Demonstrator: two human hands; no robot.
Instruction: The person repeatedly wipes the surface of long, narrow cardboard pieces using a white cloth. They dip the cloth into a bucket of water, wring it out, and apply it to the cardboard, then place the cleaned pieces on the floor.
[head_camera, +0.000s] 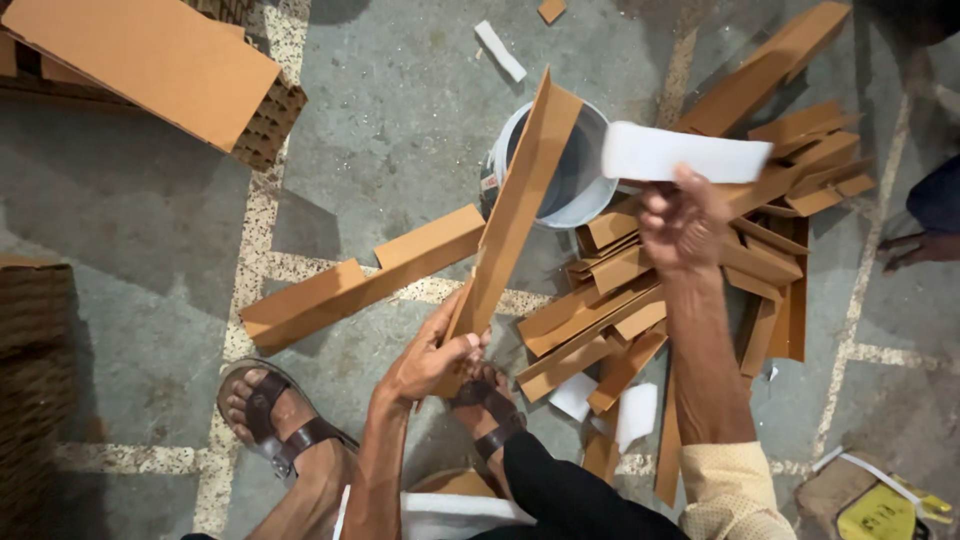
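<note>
The folded cardboard angle strip (515, 205) slants up over the white bucket (585, 200), its lower end clamped in the left hand (432, 358). Right of the bucket, the right hand (683, 222) pinches a white paper strip (685, 155) above the heap of cardboard strips (690, 290)

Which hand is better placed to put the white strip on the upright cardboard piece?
The right hand. It already holds the white strip just beside the cardboard piece, while the left hand grips that piece's lower end.
</note>
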